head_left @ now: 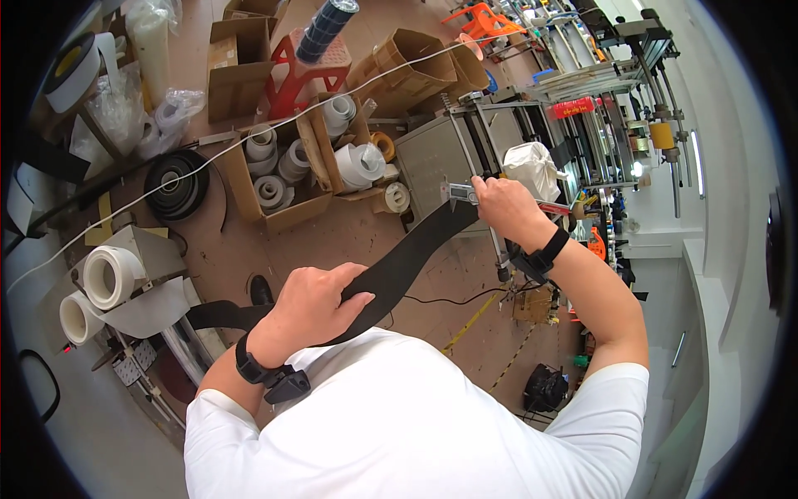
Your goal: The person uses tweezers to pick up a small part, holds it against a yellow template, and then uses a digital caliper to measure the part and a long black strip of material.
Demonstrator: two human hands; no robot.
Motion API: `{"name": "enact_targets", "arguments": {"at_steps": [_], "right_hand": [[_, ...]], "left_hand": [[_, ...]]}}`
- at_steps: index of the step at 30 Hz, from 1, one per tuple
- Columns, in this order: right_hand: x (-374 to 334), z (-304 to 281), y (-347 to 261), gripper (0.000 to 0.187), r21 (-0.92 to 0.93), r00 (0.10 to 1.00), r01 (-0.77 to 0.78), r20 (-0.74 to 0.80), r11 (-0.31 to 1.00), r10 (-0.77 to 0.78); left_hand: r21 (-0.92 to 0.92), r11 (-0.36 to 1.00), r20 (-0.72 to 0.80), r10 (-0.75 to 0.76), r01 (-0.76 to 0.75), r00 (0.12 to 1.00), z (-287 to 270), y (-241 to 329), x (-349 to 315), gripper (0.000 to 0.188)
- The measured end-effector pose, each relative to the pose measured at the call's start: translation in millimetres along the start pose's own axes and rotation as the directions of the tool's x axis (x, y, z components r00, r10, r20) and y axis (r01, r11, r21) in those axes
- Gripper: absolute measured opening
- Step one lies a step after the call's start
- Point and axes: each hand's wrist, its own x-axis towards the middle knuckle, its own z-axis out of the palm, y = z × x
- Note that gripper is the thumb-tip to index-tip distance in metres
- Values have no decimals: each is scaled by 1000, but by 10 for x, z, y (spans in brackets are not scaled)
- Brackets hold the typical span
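Observation:
A long, wide black strip (407, 262) of flexible sheet runs from the machine at the left, across in front of me, to my right hand. My left hand (320, 299) grips its middle, thumb on top with the other fingers partly out of sight under it. Farther out, my right hand (509, 208) is closed around a digital caliper (462, 194) with a small display. The caliper's jaws are at the strip's far end; whether they pinch its edge is too small to tell. Both my wrists wear black bands.
White rolls (114, 277) sit on the machine at the left. Beyond lie a coiled black strip (176, 183), cardboard boxes (278, 195) of rolls and a red stool (309, 71). A white cable (224, 152) crosses the view. Metal-framed machinery (582, 125) stands to the right.

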Motion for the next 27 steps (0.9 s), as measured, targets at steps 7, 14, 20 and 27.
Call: {"name": "enact_targets", "arguments": {"at_steps": [7,14,20,27], "right_hand": [[-38,-57,146,39,-100,995,101,1,990,-101],[-21,-102,140,34,-27,997,7,73,1000,-5],[-30,-66,185,28,33,993,-39,111,999,35],[-57,-75,181,29,56,997,-46,69,997,42]], "left_hand": [[-20,1000,-16,-3,3,1000,19,-94,-33,29],[-49,999,0,-5,5,1000,-20,-69,-16,28],[-94,995,11,-16,17,1000,-49,-57,6,25],[-102,995,10,25,-24,1000,-23,-127,5,30]]}}
